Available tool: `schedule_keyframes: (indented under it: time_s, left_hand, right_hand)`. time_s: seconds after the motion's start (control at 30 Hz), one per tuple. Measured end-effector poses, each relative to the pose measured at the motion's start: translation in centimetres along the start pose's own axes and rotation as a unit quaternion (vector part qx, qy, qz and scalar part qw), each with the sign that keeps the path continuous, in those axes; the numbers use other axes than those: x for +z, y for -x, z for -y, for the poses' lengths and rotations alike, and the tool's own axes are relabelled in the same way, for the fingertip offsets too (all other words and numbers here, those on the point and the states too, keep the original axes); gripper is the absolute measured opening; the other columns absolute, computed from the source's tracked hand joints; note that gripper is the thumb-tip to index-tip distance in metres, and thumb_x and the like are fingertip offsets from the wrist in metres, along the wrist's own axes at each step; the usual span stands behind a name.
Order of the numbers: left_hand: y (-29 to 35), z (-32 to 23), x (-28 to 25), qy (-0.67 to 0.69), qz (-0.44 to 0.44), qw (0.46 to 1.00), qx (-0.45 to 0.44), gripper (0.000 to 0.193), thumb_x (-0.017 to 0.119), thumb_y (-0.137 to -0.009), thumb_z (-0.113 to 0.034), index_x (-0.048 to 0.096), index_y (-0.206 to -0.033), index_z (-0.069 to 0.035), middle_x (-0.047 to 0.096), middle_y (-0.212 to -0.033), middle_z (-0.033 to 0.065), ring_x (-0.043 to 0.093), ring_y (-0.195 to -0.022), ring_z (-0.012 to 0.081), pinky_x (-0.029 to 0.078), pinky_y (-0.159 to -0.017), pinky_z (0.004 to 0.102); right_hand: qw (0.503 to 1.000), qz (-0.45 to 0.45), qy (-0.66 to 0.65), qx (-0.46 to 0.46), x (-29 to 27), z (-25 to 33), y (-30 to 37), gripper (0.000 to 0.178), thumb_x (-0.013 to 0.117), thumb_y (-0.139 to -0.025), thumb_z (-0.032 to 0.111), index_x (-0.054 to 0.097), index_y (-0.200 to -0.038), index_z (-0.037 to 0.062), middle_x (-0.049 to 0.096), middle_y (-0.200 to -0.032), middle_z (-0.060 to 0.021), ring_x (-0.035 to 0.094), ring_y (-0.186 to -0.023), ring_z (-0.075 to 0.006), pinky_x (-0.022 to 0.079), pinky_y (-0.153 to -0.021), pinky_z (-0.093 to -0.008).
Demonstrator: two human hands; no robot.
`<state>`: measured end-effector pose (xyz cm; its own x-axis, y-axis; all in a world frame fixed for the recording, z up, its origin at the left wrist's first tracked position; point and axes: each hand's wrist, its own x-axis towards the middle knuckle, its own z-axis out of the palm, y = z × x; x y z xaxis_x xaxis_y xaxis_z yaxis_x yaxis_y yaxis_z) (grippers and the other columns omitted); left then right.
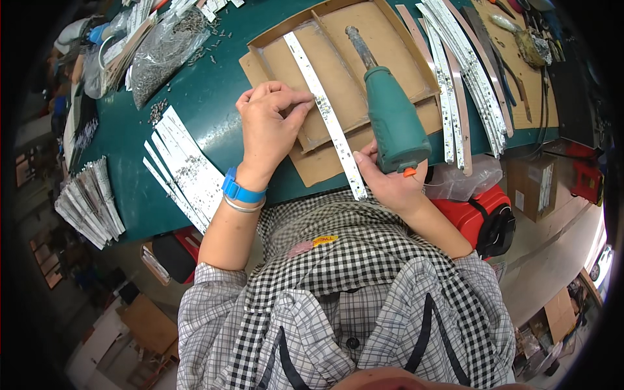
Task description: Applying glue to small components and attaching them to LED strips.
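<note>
Fingertips of our left hand pinch narrowly at the long white component-dotted strip over the shallow brown cardboard tray; our right hand's grip, partly hidden by the tapered green plastic tool, we cannot tell. A tool nudge could knock the strip askew. Lettering marks our apron's yellow patch.

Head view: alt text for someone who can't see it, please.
A person's left hand touches a narrow white strip over a cardboard tray; the right hand, partly hidden by a green tool, is near the strip's lower end. More strips lie on the green table at both sides.
</note>
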<state>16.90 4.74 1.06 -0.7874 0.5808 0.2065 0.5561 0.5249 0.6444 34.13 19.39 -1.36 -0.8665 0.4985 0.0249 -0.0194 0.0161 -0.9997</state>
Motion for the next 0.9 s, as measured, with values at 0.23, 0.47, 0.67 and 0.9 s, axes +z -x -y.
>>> schedule_keyframes:
  time_s: [0.23, 0.47, 0.67, 0.9]
  left_hand:
    - [-0.1, 0.0, 0.0, 0.006, 0.005, 1.000, 0.005, 0.013, 0.080, -0.076, -0.010, 0.080, -0.088, -0.015, 0.064, -0.079, -0.0019, 0.061, -0.089, 0.0143, 0.033, -0.096, 0.0398]
    - [-0.1, 0.0, 0.3, -0.027, -0.013, 0.999, 0.045, 0.015, 0.080, -0.074, -0.008, 0.080, -0.088, -0.015, 0.065, -0.076, -0.0013, 0.061, -0.087, 0.0148, 0.035, -0.094, 0.0380]
    - [-0.1, -0.1, 0.3, -0.069, -0.024, 0.991, 0.108, 0.015, 0.080, -0.075, -0.007, 0.079, -0.088, -0.014, 0.065, -0.074, -0.0009, 0.062, -0.082, 0.0150, 0.037, -0.093, 0.0350]
    - [0.0, 0.7, 0.4, -0.013, -0.044, 0.996, 0.080, 0.011, 0.080, -0.075, -0.007, 0.077, -0.086, -0.011, 0.064, -0.073, -0.0001, 0.062, -0.073, 0.0165, 0.040, -0.089, 0.0349]
  right_hand:
    - [1.000, -0.019, -0.004, -0.017, 0.3, 1.2, -0.5, 0.025, 0.073, -0.082, -0.011, 0.060, -0.102, -0.0012, 0.065, -0.086, -0.0039, 0.063, -0.074, -0.0080, 0.053, -0.066, -0.0215]
    - [1.000, -0.003, -0.002, -0.004, -0.2, 0.9, -0.5, 0.055, 0.076, -0.079, -0.002, 0.053, -0.129, -0.0049, 0.071, -0.111, -0.0119, 0.070, -0.097, -0.0159, 0.055, -0.086, -0.0285]
    - [0.997, 0.015, -0.063, -0.031, -1.2, 0.2, -0.5, 0.047, 0.073, -0.082, -0.004, 0.054, -0.126, -0.0050, 0.070, -0.102, -0.0075, 0.068, -0.088, -0.0133, 0.056, -0.080, -0.0282]
    - [0.984, 0.085, -0.122, 0.096, -4.9, 4.2, 0.9, 0.046, 0.063, -0.090, -0.001, 0.049, -0.133, -0.0070, 0.063, -0.103, -0.0115, 0.063, -0.070, -0.0180, 0.054, -0.059, -0.0309]
